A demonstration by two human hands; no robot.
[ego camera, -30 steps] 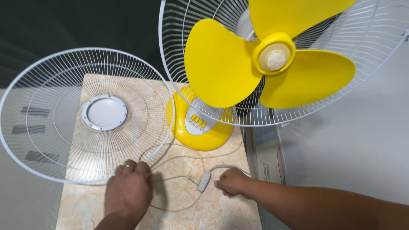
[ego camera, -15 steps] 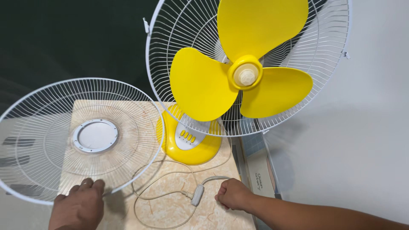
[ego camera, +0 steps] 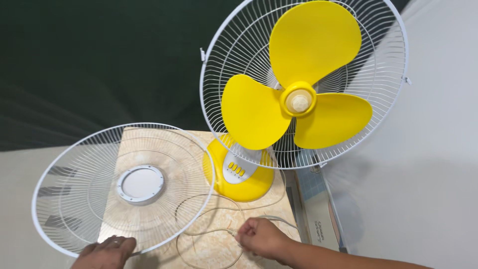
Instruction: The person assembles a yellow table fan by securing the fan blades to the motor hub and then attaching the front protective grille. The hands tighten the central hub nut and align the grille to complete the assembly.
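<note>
Two hands work at the near edge of a small marble-patterned tabletop (ego camera: 209,249), well apart from each other. The left hand (ego camera: 107,253) sits at the bottom of the view with fingers curled onto the near rim of a loose white wire fan guard (ego camera: 74,194); whether it truly grips the rim I cannot tell. This guard is a round, shallow dome of thin radial wires with a solid pale disc at its centre; it lies roughly flat, facing upward, overhanging the table's left edge. The right hand (ego camera: 261,237) is closed in a fist around the thin, pale power cord (ego camera: 199,231), whose loose loops curl over the tabletop between the hands; the cord's switch is hidden in the fist. Behind them stands the fan (ego camera: 298,99): three glossy yellow plastic blades on a yellow hub with a cream cap, backed by the rear white wire cage, tilted up toward the camera. Its rounded yellow base (ego camera: 239,182) carries a white panel with small yellow buttons and rests on the far right part of the table.
</note>
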